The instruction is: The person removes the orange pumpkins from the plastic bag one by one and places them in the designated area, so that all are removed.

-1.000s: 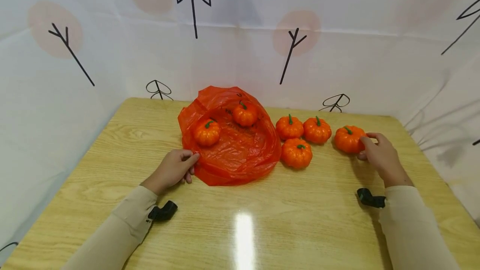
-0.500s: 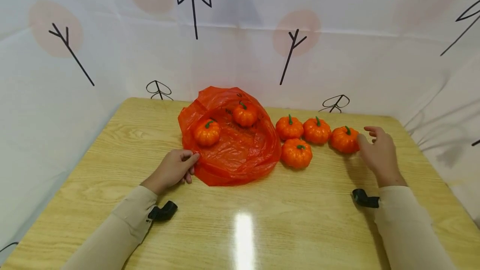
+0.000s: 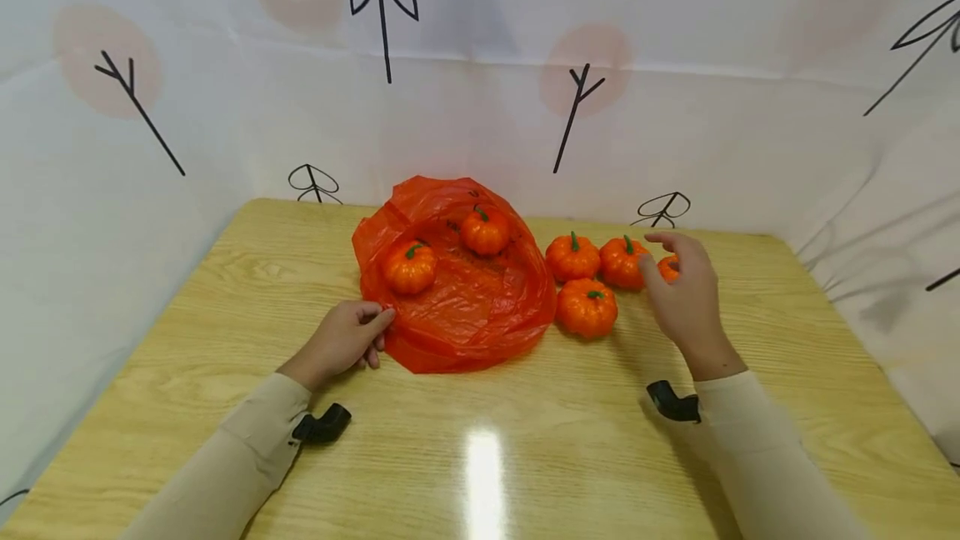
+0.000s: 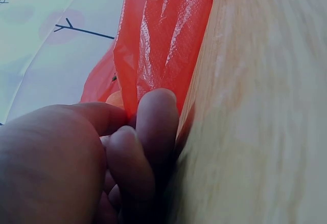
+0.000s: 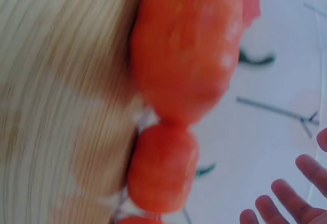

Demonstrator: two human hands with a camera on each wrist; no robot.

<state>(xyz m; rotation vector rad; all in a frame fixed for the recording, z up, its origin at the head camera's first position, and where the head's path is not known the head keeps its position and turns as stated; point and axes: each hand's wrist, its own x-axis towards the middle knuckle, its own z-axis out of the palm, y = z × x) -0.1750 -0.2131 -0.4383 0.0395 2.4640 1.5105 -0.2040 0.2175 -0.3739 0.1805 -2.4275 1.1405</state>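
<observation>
An orange-red plastic bag point(image 3: 480, 315) lies spread on the table with its mouth open. My left hand point(image 3: 341, 340) pinches the near left rim of that bag point(image 4: 163, 35) between thumb and finger. Inside it sit two small orange pumpkins, one to the left point(image 3: 410, 267) and one at the back point(image 3: 485, 232). My right hand point(image 3: 684, 298) is in the air with fingers spread, holding nothing. It partly hides a pumpkin point(image 3: 667, 267). Left of it stand several others: a back pumpkin point(image 3: 572, 258), one beside it point(image 3: 622, 263), and a front pumpkin point(image 3: 587, 308), large in the right wrist view point(image 5: 186, 45).
The wooden table point(image 3: 375, 457) reaches a white cloth backdrop point(image 3: 465, 123) with printed plants along its back edge. A dark wrist mount point(image 3: 322, 424) sticks out from the left sleeve, another mount point(image 3: 672, 402) from the right.
My right hand pushed the rightmost pumpkin left towards the others, then let go of it. The hand has since moved left over the row. My left hand stays on the bag.
</observation>
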